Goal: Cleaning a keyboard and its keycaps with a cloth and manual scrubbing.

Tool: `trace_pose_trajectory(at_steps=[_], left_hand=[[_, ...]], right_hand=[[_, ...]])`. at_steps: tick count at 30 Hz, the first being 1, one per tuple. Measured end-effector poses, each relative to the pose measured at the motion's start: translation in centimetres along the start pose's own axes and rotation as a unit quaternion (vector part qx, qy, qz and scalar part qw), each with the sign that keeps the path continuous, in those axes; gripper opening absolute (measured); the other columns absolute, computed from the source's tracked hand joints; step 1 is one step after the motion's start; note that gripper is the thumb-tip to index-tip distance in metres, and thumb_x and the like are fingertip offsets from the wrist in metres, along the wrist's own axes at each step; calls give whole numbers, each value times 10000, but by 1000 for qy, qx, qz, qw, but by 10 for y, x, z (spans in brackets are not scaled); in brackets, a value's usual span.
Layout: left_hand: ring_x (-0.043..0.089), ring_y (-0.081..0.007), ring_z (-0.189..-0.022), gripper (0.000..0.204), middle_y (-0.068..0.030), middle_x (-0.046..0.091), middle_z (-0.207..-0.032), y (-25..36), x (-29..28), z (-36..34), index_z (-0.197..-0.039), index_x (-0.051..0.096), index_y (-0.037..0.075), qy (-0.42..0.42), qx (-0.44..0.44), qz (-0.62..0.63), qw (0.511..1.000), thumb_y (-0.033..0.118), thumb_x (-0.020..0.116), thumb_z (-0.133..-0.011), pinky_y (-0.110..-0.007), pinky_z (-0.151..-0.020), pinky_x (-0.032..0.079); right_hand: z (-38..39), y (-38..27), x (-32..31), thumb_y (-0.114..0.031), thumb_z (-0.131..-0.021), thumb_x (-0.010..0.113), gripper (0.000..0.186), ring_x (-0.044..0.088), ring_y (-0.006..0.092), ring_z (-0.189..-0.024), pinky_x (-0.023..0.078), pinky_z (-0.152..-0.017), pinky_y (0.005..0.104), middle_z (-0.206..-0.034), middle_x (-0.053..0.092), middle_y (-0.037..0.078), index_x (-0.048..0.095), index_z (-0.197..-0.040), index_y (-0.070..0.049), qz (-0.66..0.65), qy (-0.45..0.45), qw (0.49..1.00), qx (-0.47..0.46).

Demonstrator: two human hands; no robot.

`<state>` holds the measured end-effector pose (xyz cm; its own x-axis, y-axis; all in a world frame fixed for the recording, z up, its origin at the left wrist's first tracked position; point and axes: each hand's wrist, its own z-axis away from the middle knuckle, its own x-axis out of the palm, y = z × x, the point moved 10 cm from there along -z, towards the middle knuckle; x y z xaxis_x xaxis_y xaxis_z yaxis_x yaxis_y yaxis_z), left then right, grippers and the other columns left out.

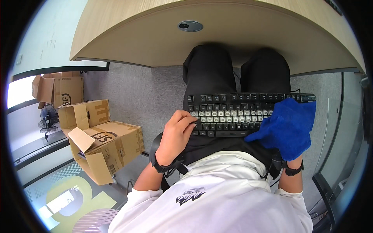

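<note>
A black keyboard (229, 134) lies across my lap. Two of its middle rows lack keycaps, and pale switches (229, 116) show there; black keycaps cover the other rows. My left hand (176, 134) is at the keyboard's left end, its fingers pinched together on a black keycap beside the bare switches. Whether that keycap is seated or lifted, I cannot tell. A blue cloth (289, 126) drapes over my right hand and the keyboard's right part. Only the wrist shows below it; the fingers are hidden, with the cloth bunched around them.
Beyond my knees stands a wooden desk (136, 46) with a round cable grommet (190, 26). Opened cardboard boxes (120, 145) sit on the floor to the left, more boxes (70, 88) and a black fan (48, 116) behind. A glass partition (334, 143) rises at right.
</note>
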<state>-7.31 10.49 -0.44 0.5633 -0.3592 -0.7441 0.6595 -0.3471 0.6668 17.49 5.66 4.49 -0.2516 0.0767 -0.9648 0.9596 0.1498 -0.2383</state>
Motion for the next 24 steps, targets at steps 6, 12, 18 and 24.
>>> trace_pose_trajectory(at_steps=[6,12,18,24], left_hand=[[674,-284,-860,204,-125,644,-1026,-10,1,0,-1016,705,-11,-9,-36,10,999,-75,731,-824,-354,-756,537],[672,-301,-867,215,-140,642,-1052,-6,2,1,-1048,678,-10,-10,-19,10,1000,-77,707,-845,-362,-764,541],[658,-336,-876,194,-142,625,-1060,1,1,1,-1053,670,-6,-10,6,-26,1000,-73,684,-871,-382,-744,539],[646,-349,-880,190,-141,599,-1015,13,7,-1,-1034,674,-17,-61,48,-85,993,-53,640,-851,-418,-769,544]], right_hand=[[6,1,1,-253,-625,899,315,562,223,-660,462,-626,354,-675,575,28,609,-607,-132,-23,-4,1000,-10],[10,-5,4,-230,-640,891,283,574,218,-666,471,-635,348,-689,594,27,628,-623,-126,-48,-8,999,-20],[13,-7,5,-208,-655,883,252,586,214,-673,480,-643,342,-703,614,26,647,-639,-119,-71,-11,997,-31],[16,-9,8,-189,-668,876,226,596,210,-678,487,-650,337,-715,630,24,663,-653,-114,-92,-17,995,-39]])
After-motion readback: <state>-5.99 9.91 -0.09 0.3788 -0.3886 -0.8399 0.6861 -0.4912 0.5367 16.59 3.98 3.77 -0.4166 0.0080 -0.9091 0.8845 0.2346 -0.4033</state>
